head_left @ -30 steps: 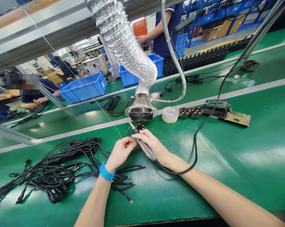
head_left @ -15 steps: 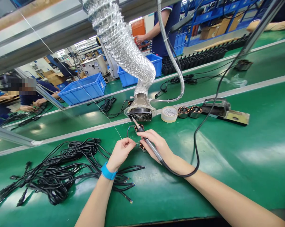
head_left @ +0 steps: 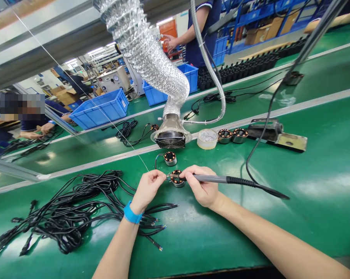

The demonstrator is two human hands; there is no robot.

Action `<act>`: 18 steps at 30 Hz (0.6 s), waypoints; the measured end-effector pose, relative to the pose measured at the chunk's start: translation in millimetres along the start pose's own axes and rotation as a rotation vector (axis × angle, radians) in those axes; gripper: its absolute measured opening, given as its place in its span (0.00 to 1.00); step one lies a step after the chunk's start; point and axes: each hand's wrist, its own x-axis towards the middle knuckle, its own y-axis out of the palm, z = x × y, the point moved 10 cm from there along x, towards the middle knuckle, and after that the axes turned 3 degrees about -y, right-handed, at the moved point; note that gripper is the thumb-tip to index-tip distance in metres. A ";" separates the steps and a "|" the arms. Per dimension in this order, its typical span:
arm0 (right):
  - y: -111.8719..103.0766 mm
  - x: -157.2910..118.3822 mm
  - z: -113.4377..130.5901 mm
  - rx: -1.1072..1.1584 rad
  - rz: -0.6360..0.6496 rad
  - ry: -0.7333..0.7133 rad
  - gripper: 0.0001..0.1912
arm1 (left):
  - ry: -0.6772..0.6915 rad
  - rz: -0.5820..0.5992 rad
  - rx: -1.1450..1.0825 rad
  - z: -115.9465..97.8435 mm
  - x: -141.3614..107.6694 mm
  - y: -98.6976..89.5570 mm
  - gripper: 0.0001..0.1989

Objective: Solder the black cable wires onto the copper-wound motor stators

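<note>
My right hand [head_left: 202, 186] grips a soldering iron [head_left: 212, 178] near its front, and the tip points left at a small copper-wound motor stator [head_left: 177, 182] on the green bench. Left of that stator, the fingers of my left hand [head_left: 150, 186] are pinched together on a thin solder wire [head_left: 140, 158], which runs down from the upper left. Fine wire ends meet the iron's tip between the two hands. Just behind stands a second stator [head_left: 170, 158] with a dark lead.
A fume extractor [head_left: 171, 133] hangs over the work. Black cables [head_left: 84, 205] pile up on the left, bare ends toward me. To the right are a white tub [head_left: 207, 139], two stators [head_left: 232, 135] and an iron stand [head_left: 276, 135]. Co-workers sit and stand beyond.
My right hand has swung the soldering iron from pointing up and away to lying nearly level, its tip now at the near stator beside my left fingers. My left hand has hardly moved.
</note>
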 end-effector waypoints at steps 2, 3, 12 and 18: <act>1.3 -0.3 -0.4 0.008 0.009 -0.001 0.12 | -0.001 0.000 -0.006 0.5 -0.2 -0.2 0.14; 1.6 -0.4 -0.4 0.011 0.011 -0.002 0.12 | -0.001 -0.002 -0.010 0.7 -0.2 -0.5 0.13; 1.4 -0.9 -3.0 0.050 0.003 0.032 0.12 | 0.008 -0.012 -0.018 -0.2 0.5 -1.6 0.13; -6.3 -3.4 -11.2 0.065 -0.071 0.080 0.13 | 0.013 0.005 0.009 1.3 0.3 -1.0 0.14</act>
